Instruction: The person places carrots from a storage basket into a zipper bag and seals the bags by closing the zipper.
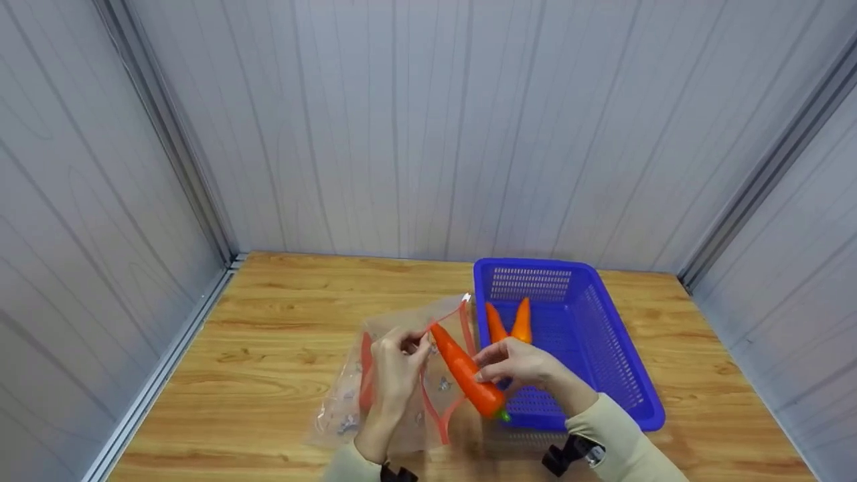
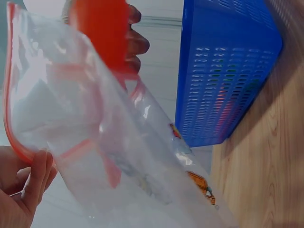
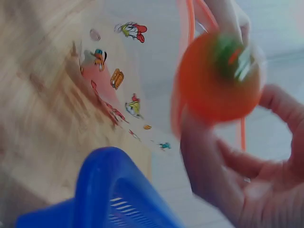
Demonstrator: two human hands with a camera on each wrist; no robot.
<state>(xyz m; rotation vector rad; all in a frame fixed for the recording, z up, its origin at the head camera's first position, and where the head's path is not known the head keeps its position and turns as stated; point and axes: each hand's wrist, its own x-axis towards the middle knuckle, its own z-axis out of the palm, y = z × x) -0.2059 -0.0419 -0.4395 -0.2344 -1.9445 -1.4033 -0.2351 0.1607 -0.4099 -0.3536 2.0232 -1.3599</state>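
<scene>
My right hand [image 1: 519, 367] grips an orange-red carrot [image 1: 465, 371] near its thick, green-topped end. The carrot's narrow tip points away from me and lies at the mouth of a clear plastic zip bag [image 1: 402, 428] with a red-orange rim and small printed cartoons. That rim is pinched between the fingers and thumb of my left hand [image 1: 396, 365], and the mouth gapes. Something red [image 1: 365, 375] shows through the film beside the left hand. In the right wrist view the carrot's green end [image 3: 228, 57] faces the camera, blurred.
To the right stands a blue plastic basket [image 1: 619, 341] with slotted walls. A carrot [image 1: 495, 325] and a more orange carrot [image 1: 522, 321] lie in its left side, partly behind the right hand. The wooden table [image 1: 268, 361] is bounded by pale panel walls [image 1: 428, 134].
</scene>
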